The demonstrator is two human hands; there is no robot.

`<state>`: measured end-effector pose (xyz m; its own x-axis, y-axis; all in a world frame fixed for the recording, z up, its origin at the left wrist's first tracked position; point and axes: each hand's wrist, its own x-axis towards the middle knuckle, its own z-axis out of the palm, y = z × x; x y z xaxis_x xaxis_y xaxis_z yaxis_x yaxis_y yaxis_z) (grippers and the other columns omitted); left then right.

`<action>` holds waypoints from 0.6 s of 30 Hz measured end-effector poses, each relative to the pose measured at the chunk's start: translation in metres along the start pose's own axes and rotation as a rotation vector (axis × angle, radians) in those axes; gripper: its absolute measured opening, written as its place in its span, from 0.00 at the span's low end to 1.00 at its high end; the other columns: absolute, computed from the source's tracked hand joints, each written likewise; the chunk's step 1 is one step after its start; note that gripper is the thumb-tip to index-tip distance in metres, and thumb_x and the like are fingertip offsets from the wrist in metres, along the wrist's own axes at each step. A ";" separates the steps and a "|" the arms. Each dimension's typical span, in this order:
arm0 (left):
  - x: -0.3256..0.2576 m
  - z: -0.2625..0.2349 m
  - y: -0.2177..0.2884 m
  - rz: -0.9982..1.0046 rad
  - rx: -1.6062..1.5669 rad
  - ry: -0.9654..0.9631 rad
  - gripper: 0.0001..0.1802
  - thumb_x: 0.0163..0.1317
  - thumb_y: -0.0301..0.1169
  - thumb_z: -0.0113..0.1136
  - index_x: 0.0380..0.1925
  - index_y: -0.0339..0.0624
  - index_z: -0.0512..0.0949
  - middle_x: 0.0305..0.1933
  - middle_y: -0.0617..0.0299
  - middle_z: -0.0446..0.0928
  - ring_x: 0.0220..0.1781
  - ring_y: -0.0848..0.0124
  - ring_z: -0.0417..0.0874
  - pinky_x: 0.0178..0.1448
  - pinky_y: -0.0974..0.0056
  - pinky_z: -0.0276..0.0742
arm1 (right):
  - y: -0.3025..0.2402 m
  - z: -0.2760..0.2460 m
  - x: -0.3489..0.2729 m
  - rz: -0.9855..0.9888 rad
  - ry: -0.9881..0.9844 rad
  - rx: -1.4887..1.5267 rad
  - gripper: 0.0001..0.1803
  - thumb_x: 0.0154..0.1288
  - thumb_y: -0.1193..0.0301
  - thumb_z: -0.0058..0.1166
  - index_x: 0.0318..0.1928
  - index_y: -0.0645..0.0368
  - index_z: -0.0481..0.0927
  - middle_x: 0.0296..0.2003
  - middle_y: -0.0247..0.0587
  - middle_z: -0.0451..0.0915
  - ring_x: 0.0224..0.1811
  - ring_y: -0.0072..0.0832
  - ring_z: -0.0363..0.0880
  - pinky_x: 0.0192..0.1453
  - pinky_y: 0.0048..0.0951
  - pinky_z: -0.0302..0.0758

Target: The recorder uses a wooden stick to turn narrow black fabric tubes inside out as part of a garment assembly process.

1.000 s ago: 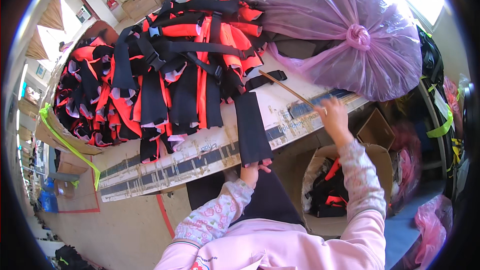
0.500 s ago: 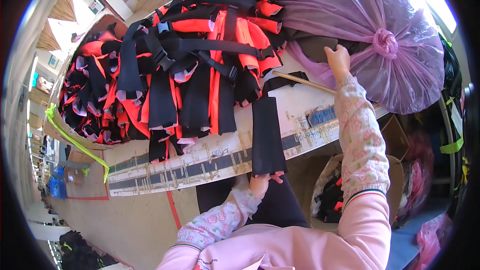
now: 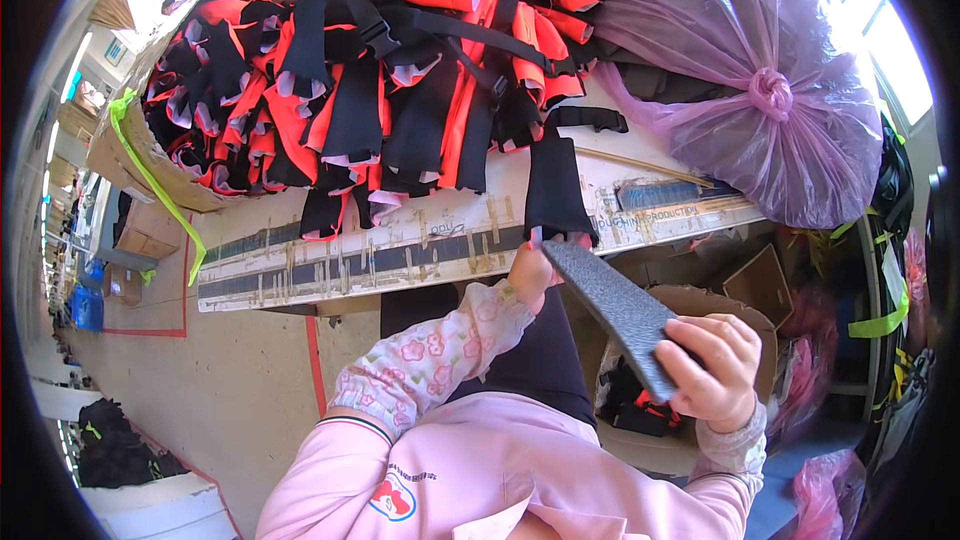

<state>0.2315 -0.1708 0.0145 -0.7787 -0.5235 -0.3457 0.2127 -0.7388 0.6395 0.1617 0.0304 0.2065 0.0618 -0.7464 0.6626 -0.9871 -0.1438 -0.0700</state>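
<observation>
My left hand [image 3: 530, 276] is closed on the near end of a black fabric sleeve [image 3: 556, 190], which hangs over the table's front edge. My right hand [image 3: 715, 365] grips a flat dark grey foam strip [image 3: 615, 310] by its near end. The strip slants up to the left, its far tip right at the sleeve's end by my left fingers; whether it is inside the opening I cannot tell. A black strap with a buckle [image 3: 590, 119] lies just beyond the sleeve. To its left spreads a big heap of black and orange strapped pieces [image 3: 410, 120].
A knotted, translucent purple bag [image 3: 730, 40] fills the table's right. A thin wooden stick [image 3: 650, 166] lies before it on the taped white table [image 3: 400, 260]. Beneath, an open cardboard box [image 3: 680, 445] holds black and orange pieces. A yellow-green strip [image 3: 150, 165] hangs at the left.
My right hand has come back from beside the purple bag with a foam strip and brought it to the sleeve. My left hand still holds the sleeve's end. The view has shifted.
</observation>
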 end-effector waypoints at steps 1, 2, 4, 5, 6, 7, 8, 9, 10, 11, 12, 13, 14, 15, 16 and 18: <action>0.006 -0.009 -0.007 -0.011 -0.052 -0.079 0.09 0.61 0.28 0.50 0.38 0.37 0.77 0.38 0.57 0.80 0.37 0.69 0.82 0.40 0.66 0.78 | -0.006 -0.001 0.002 -0.026 -0.022 -0.032 0.13 0.47 0.71 0.57 0.37 0.53 0.80 0.31 0.39 0.79 0.28 0.29 0.80 0.31 0.27 0.75; 0.008 -0.009 -0.008 -0.022 -0.101 -0.155 0.08 0.61 0.28 0.52 0.37 0.38 0.78 0.37 0.58 0.81 0.38 0.69 0.82 0.41 0.66 0.78 | -0.010 0.001 0.002 -0.050 -0.042 -0.062 0.14 0.46 0.71 0.57 0.38 0.52 0.80 0.30 0.38 0.79 0.28 0.28 0.80 0.31 0.26 0.74; 0.007 -0.003 -0.007 -0.021 -0.006 -0.165 0.08 0.60 0.28 0.53 0.37 0.38 0.78 0.37 0.58 0.81 0.38 0.69 0.82 0.41 0.66 0.77 | -0.012 0.011 0.001 -0.072 -0.062 -0.132 0.17 0.44 0.72 0.56 0.40 0.53 0.80 0.32 0.40 0.78 0.31 0.29 0.79 0.34 0.27 0.75; 0.003 0.002 -0.006 -0.022 0.088 -0.169 0.08 0.59 0.28 0.55 0.37 0.38 0.78 0.38 0.58 0.80 0.38 0.69 0.82 0.42 0.66 0.77 | -0.012 0.017 -0.001 -0.082 -0.080 -0.146 0.18 0.45 0.72 0.55 0.42 0.54 0.79 0.34 0.40 0.78 0.33 0.29 0.78 0.36 0.28 0.75; -0.001 0.007 -0.004 -0.021 0.089 -0.172 0.08 0.59 0.28 0.55 0.37 0.38 0.78 0.38 0.58 0.80 0.38 0.69 0.82 0.42 0.66 0.77 | -0.011 0.023 -0.002 -0.093 -0.099 -0.158 0.19 0.45 0.72 0.55 0.44 0.55 0.78 0.35 0.41 0.77 0.35 0.30 0.78 0.38 0.28 0.75; -0.009 0.012 0.001 0.015 0.113 -0.241 0.08 0.58 0.27 0.55 0.37 0.38 0.78 0.37 0.58 0.80 0.37 0.70 0.82 0.41 0.66 0.77 | -0.012 0.031 0.000 -0.096 -0.096 -0.156 0.19 0.45 0.72 0.55 0.44 0.55 0.78 0.35 0.41 0.77 0.35 0.30 0.78 0.38 0.28 0.75; -0.014 0.015 0.003 0.048 0.138 -0.314 0.08 0.57 0.26 0.56 0.37 0.38 0.78 0.36 0.59 0.80 0.37 0.70 0.82 0.41 0.66 0.77 | -0.013 0.038 0.002 -0.043 -0.142 -0.161 0.19 0.45 0.74 0.55 0.43 0.57 0.78 0.36 0.41 0.77 0.37 0.32 0.78 0.40 0.30 0.75; -0.014 0.014 0.001 0.049 0.140 -0.316 0.08 0.57 0.26 0.56 0.37 0.38 0.78 0.36 0.59 0.80 0.37 0.70 0.82 0.41 0.66 0.77 | -0.013 0.048 0.003 0.011 -0.189 -0.164 0.19 0.45 0.75 0.55 0.43 0.59 0.78 0.38 0.41 0.76 0.39 0.35 0.77 0.42 0.32 0.75; -0.011 0.011 -0.004 0.017 0.107 -0.350 0.10 0.57 0.25 0.56 0.41 0.40 0.76 0.39 0.59 0.79 0.40 0.70 0.81 0.45 0.66 0.76 | -0.011 0.063 0.001 0.014 -0.190 -0.171 0.19 0.45 0.75 0.55 0.43 0.59 0.78 0.38 0.41 0.76 0.39 0.35 0.77 0.42 0.32 0.75; -0.009 0.004 -0.010 -0.013 0.077 -0.377 0.13 0.57 0.25 0.57 0.44 0.41 0.74 0.42 0.59 0.78 0.43 0.70 0.79 0.48 0.67 0.75 | -0.005 0.085 -0.004 0.090 -0.218 -0.181 0.18 0.46 0.75 0.55 0.42 0.60 0.77 0.40 0.43 0.76 0.42 0.36 0.77 0.45 0.33 0.75; -0.004 -0.008 -0.020 -0.015 0.078 -0.378 0.13 0.57 0.25 0.57 0.44 0.41 0.74 0.42 0.59 0.78 0.43 0.70 0.79 0.48 0.67 0.75 | 0.001 0.105 -0.008 0.167 -0.248 -0.193 0.17 0.46 0.75 0.54 0.41 0.62 0.76 0.42 0.44 0.75 0.45 0.38 0.76 0.47 0.33 0.74; 0.001 -0.024 -0.034 0.052 0.305 -0.309 0.13 0.57 0.24 0.55 0.44 0.41 0.74 0.42 0.59 0.78 0.43 0.71 0.79 0.47 0.67 0.75 | 0.005 0.120 -0.008 0.166 -0.249 -0.192 0.17 0.46 0.75 0.54 0.41 0.62 0.76 0.42 0.44 0.75 0.45 0.38 0.76 0.47 0.33 0.74; -0.004 -0.015 -0.032 0.111 0.533 -0.245 0.13 0.57 0.23 0.54 0.44 0.41 0.74 0.42 0.59 0.78 0.43 0.72 0.79 0.46 0.68 0.75 | 0.011 0.133 -0.011 0.264 -0.378 -0.140 0.13 0.48 0.74 0.53 0.37 0.62 0.76 0.39 0.45 0.77 0.43 0.38 0.77 0.45 0.32 0.75; -0.009 -0.002 -0.034 -0.051 0.437 -0.080 0.10 0.59 0.24 0.52 0.42 0.41 0.74 0.41 0.62 0.78 0.41 0.74 0.79 0.43 0.66 0.76 | 0.019 0.145 -0.015 0.363 -0.508 -0.085 0.09 0.49 0.73 0.52 0.34 0.61 0.76 0.36 0.46 0.79 0.41 0.37 0.79 0.44 0.32 0.76; -0.009 -0.001 -0.036 -0.055 0.438 -0.077 0.10 0.59 0.24 0.52 0.42 0.41 0.74 0.41 0.62 0.78 0.41 0.74 0.79 0.43 0.66 0.76 | 0.028 0.160 -0.020 0.366 -0.509 -0.081 0.09 0.49 0.73 0.52 0.34 0.61 0.76 0.36 0.46 0.79 0.41 0.37 0.79 0.44 0.32 0.76; -0.009 0.002 -0.044 -0.085 0.282 -0.029 0.10 0.59 0.25 0.53 0.42 0.42 0.75 0.41 0.63 0.78 0.40 0.73 0.79 0.41 0.66 0.75 | 0.044 0.185 -0.039 0.477 -0.610 0.034 0.09 0.48 0.76 0.52 0.34 0.62 0.75 0.31 0.47 0.79 0.34 0.40 0.80 0.39 0.38 0.76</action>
<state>0.2285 -0.1324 -0.0095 -0.8040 -0.4496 -0.3892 -0.0232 -0.6303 0.7760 0.1435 -0.0674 0.0397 -0.2889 -0.9570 0.0279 -0.9229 0.2706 -0.2738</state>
